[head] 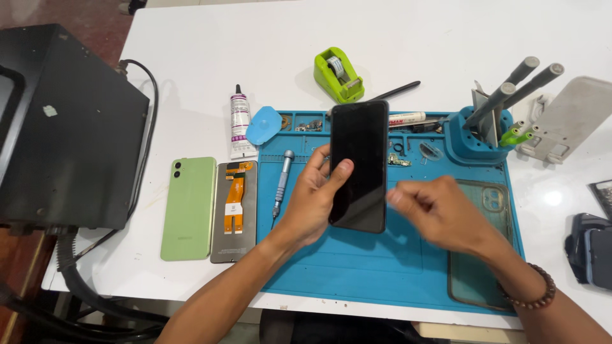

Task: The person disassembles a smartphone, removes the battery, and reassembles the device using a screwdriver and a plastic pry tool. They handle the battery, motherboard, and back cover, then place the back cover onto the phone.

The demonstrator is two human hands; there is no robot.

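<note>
- Phone (pixel 359 164): black, screen toward me, held above the far half of the blue mat (pixel 357 261), tilted a little.
- My left hand (pixel 312 194): grasping the phone by its left edge, thumb on the glass, fingers behind.
- My right hand (pixel 440 213): blurred, loosely curled, holding nothing I can make out; fingertips just right of the phone's near corner, contact not clear.
- Risk, slip: the grip is one-sided; a push from the right hand could twist the phone loose onto the mat.
- Risk, small parts: loose bits (pixel 400 160) lie in the mat's far trays, under and beside the phone; a drop or sweep there would likely scatter them.
- Risk, left sweep: screwdriver (pixel 282 181) lies just left of my wrist and would roll if nudged; beyond it lie a panel with an orange flex (pixel 234 210) and a green back cover (pixel 189 207).
- Risk, right sweep: clear case (pixel 478 255) lies under my right forearm; tool stand (pixel 488 124) sits far right.
- Open room: near middle of the mat is bare.
- Edges: near table edge close behind the mat; black box (pixel 64 127) at the left.
</note>
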